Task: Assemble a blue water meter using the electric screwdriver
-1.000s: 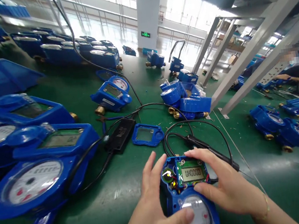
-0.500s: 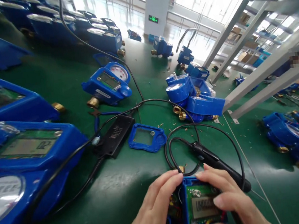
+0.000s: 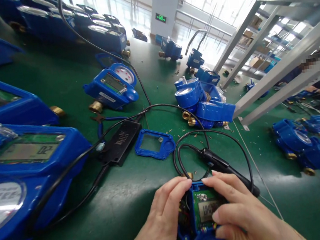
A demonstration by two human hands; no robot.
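Observation:
An opened blue meter (image 3: pixel 195 232) lies at the bottom centre, its green circuit board (image 3: pixel 200 197) and small display showing. My left hand (image 3: pixel 166 208) is wrapped along the meter's left side, fingertips at its top edge. My right hand (image 3: pixel 236 204) grips the other side, with fingers at the top edge and over the right part of the board. Beyond the hands lies a loose blue cover frame (image 3: pixel 154 144) with a clear window. Behind my right hand rests a black electric screwdriver (image 3: pixel 227 170) with a coiled cable.
A black power adapter (image 3: pixel 122 142) and blue-handled pliers (image 3: pixel 100 129) lie left of centre. Large blue meters (image 3: pixel 35 151) fill the left. Stacked blue parts (image 3: pixel 201 103) and scattered small screws lie ahead. A person's hand (image 3: pixel 319 90) shows far right.
The view has shifted slightly, so the bench items appear a little further left and higher. My right fingers have moved left over the board, covering more of the display. Both hands still hold the meter.

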